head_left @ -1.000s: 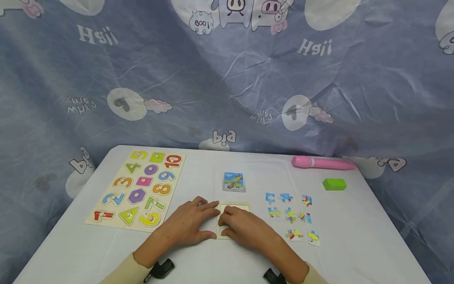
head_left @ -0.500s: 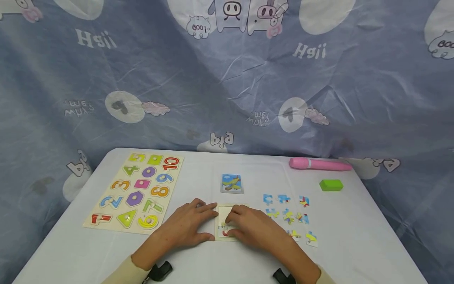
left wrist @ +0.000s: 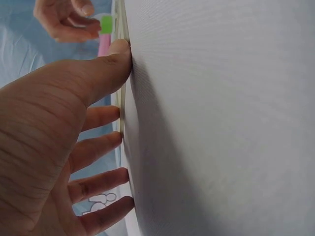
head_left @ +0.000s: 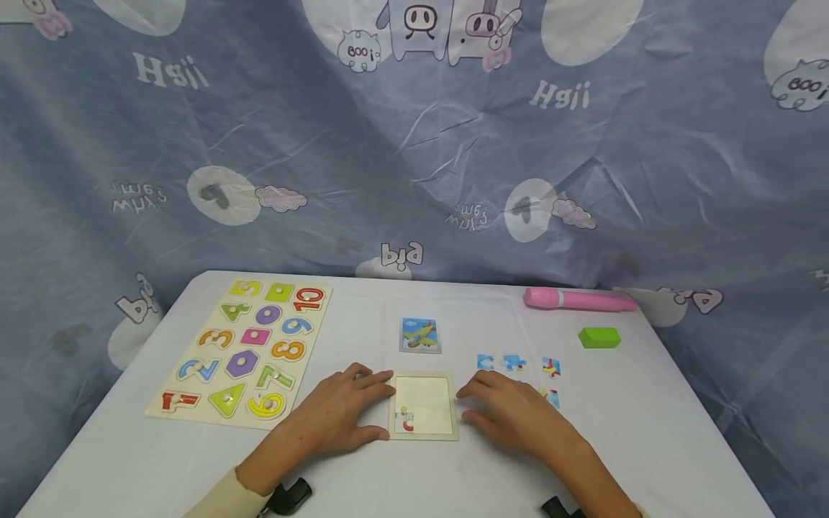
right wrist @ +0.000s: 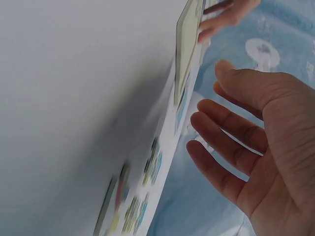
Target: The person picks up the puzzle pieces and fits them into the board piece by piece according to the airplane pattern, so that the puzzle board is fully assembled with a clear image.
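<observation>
A square cream puzzle frame (head_left: 424, 436) lies on the table, with one jigsaw piece (head_left: 404, 420) in its near left corner. Along the frame's left edge rests my left hand (head_left: 343, 410), fingers spread; in the left wrist view its thumb and fingertips touch the edge. My right hand (head_left: 514, 414) is over the table just right of the frame, holding nothing, its fingers loosely bent in the right wrist view. Several loose jigsaw pieces (head_left: 514, 362) lie beyond and beneath it, some hidden by the hand.
Behind the frame lies a small airplane picture card (head_left: 419, 336). A number and shape board (head_left: 220, 374) covers the table's left side. At the back right are a pink marker-like stick (head_left: 579, 299) and a green block (head_left: 599, 337). A patterned cloth (head_left: 363, 144) hangs behind.
My right hand has let go of the jigsaw piece in the frame's corner and moved right toward the loose pieces. The left hand has stayed at the frame's edge.
</observation>
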A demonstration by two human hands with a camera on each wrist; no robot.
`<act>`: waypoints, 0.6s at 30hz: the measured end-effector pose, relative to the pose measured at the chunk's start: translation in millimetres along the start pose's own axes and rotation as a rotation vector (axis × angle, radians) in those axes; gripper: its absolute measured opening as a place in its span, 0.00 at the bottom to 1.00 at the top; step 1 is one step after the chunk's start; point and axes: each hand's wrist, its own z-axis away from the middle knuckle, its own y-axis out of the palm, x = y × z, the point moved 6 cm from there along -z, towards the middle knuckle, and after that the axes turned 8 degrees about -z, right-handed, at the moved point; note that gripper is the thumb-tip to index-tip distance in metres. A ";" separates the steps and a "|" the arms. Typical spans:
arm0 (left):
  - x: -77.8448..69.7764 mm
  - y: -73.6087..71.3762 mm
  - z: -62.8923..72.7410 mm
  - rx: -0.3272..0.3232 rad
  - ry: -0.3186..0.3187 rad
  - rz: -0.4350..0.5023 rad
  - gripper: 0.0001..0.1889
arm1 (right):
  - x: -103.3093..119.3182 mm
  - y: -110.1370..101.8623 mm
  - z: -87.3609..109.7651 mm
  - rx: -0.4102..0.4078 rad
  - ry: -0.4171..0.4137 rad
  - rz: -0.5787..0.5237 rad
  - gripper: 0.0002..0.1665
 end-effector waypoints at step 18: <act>0.1 0.7 -0.3 0.016 -0.021 0.016 0.36 | -42.7 -13.1 46.9 -0.020 0.135 0.103 0.18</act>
